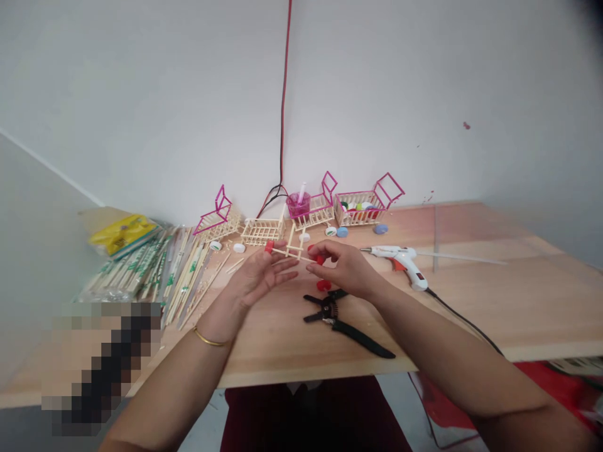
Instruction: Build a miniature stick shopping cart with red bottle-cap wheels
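Between my hands is a small wooden-stick frame (294,252) with a thin axle stick through it. A red bottle cap (269,247) sits on the axle's left end, at the thumb and index finger of my left hand (261,276); the other left fingers are spread. My right hand (346,267) pinches another red cap (320,258) at the right end of the axle. One more red cap (324,285) lies on the table below. Just under my right hand are black-handled cutting pliers (330,311).
Stick baskets, one plain (264,232) and several with purple handles (360,210), line the wall. A purple cup (298,206) stands among them. White and blue caps (342,232) lie in front. Bundled sticks (136,270) are left; a glue gun (400,257) with cord is right.
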`<state>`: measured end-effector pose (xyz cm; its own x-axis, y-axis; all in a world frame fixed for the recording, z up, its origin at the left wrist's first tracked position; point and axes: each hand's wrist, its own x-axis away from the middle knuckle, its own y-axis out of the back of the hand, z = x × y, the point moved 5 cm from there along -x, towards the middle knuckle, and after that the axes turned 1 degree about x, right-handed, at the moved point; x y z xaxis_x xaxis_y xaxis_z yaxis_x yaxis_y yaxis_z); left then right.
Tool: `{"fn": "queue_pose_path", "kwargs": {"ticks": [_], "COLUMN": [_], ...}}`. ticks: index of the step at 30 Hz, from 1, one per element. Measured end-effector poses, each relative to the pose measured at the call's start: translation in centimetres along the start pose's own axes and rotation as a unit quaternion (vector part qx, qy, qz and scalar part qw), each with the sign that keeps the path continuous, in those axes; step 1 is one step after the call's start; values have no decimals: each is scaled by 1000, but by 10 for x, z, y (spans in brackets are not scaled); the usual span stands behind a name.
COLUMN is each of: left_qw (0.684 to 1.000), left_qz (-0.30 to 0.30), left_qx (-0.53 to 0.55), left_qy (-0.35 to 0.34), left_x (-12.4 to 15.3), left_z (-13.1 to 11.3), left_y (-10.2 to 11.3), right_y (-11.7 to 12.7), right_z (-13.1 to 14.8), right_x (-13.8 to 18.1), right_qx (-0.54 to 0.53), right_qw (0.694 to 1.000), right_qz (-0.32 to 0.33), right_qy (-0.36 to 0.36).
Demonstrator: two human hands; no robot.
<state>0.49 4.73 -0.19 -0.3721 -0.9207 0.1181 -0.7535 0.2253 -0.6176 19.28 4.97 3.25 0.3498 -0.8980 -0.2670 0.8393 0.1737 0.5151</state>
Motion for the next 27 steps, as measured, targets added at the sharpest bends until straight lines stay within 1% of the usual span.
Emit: {"fn": "queue_pose_path", "kwargs": {"ticks": [3,4,6,8,10,12,14,17,19,24,27], "left_qw": [997,994,986,972,956,944,944,954,957,959,962], "left_qz": [-36,-48,-72,-72,-52,-35,-46,-87,-104,-123,-118], "left_qx": [-43,-71,-142,-220,-289,-325,-319,-280,-265,-250,-242], "left_qy": [-56,-64,-59,-34,8,49,66,61,56,40,34], "left_x": [5,7,11,14,14,13,12,11,10,7,4], "left_z": [-28,-35,-44,-44,-37,-27,-18,-10,-5,5,11], "left_y": [8,9,9,6,0,-4,-5,-3,-1,7,13], "right_y": [4,4,3,0,-4,-7,-8,-11,-12,-15,-16], "right_z": [-3,-3,-3,-2,-1,-1,-2,-3,-3,-6,-9], "right_x": [-3,-3,-3,-2,0,0,0,-2,-2,-2,-3], "right_qx": [5,8,15,21,24,27,32,46,50,46,51], "right_qw": [1000,1000,999,998,996,995,994,993,993,994,994], "right_qz": [4,11,33,61,81,88,88,93,93,90,90], "right_qy": [6,9,16,26,36,44,49,48,45,49,47]}}
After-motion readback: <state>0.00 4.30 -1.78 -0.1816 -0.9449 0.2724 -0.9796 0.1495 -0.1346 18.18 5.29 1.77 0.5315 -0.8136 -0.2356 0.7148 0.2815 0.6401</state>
